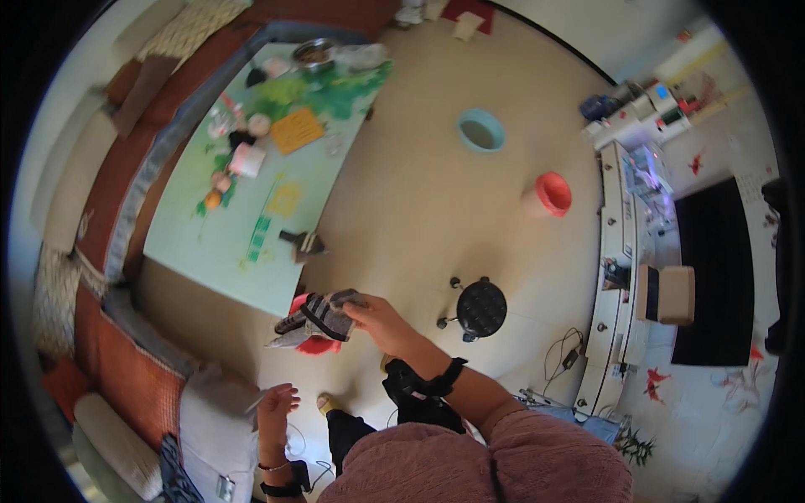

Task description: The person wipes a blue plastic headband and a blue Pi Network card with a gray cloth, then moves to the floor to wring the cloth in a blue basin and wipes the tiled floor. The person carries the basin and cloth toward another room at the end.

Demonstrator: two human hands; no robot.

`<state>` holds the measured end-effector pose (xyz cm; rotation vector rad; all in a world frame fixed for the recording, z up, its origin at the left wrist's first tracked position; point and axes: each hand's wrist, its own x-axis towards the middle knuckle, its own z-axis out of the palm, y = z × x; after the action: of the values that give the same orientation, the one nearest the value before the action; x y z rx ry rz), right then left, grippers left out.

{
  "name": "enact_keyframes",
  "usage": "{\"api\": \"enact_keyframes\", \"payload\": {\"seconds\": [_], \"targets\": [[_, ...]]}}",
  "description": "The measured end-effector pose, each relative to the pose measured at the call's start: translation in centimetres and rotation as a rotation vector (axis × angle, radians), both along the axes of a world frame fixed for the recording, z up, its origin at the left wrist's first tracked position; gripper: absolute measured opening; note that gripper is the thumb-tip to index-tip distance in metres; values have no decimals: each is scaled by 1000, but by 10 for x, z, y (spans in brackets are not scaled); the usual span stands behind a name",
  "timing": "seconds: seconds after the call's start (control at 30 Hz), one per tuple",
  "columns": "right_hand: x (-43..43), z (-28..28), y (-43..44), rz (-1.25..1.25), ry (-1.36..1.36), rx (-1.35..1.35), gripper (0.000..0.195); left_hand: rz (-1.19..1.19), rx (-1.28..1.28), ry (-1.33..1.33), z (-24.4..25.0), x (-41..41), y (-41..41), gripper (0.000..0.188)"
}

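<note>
My right hand [371, 317] grips a bunch of grey and black striped cloth pieces [327, 317], which look like socks. They hang just off the near corner of a glossy painted table [214, 245]. Partly hidden beneath them is a pink-red container [319, 346] on the floor. My left hand [277, 402] is lower down, beside a grey-covered sofa seat [214, 421]; its fingers are apart and I see nothing clearly held. At the table's near edge lies another dark cloth piece [307, 245] with light bands.
A black wheeled stool [482, 308], a red-rimmed bin [553, 193] and a blue basin [479, 141] stand on the floor at right. A cable [570, 358] lies near the white cabinet [607, 339]. An orange sheet [297, 131] and a metal bowl [314, 55] are on the table.
</note>
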<state>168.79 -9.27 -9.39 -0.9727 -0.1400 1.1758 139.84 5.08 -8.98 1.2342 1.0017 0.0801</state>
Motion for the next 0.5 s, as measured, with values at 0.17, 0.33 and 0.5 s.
{"api": "enact_keyframes", "payload": {"seconds": [0.17,0.33,0.5], "targets": [[107,128,-93,-191,222,428,43,-137,171,-85,72,125,-10,19],[228,193,-160,-515,139,484,47,-269,231,-248,155,257,-47,19],[364,256,-227,-594,-165,428,48,-508,210,-392,198,395,-51,19]]}}
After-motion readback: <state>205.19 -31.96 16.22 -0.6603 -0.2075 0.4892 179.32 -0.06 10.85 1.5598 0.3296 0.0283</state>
